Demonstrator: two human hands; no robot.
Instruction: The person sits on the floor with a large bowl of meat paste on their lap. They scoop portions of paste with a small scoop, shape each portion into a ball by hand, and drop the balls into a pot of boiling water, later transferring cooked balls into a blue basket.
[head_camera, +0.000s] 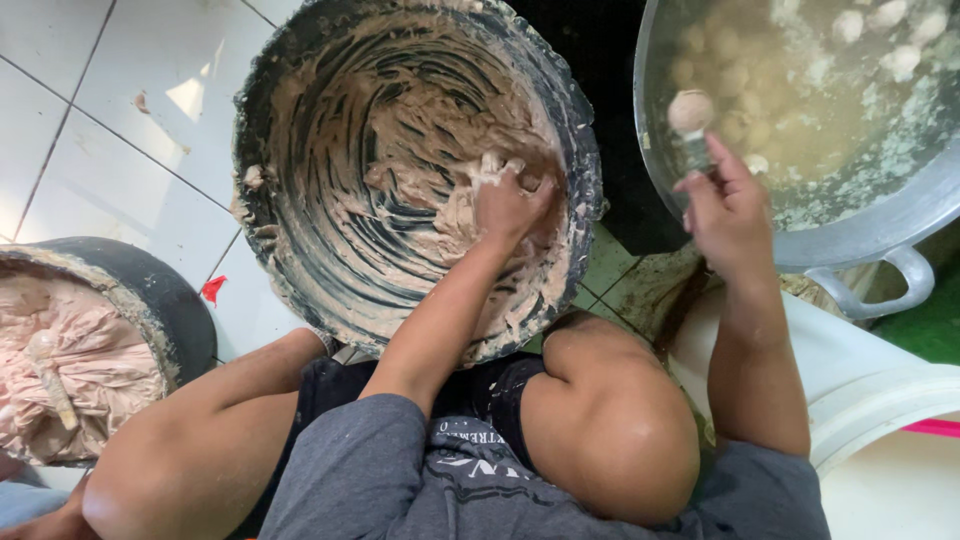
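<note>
A big black tub tilts toward me, its inside smeared with beige paste. My left hand is deep in the tub, fingers closed around a lump of that paste near the right wall. My right hand is raised over the rim of a large metal pot and grips a spoon whose bowl carries a round pale ball of paste. Several similar balls float in the cloudy water inside the pot.
A second black tub full of pinkish paste with a utensil stuck in it stands at the left. A white bucket sits at the lower right under the pot's handle. My bare knees flank the tub on a white tiled floor.
</note>
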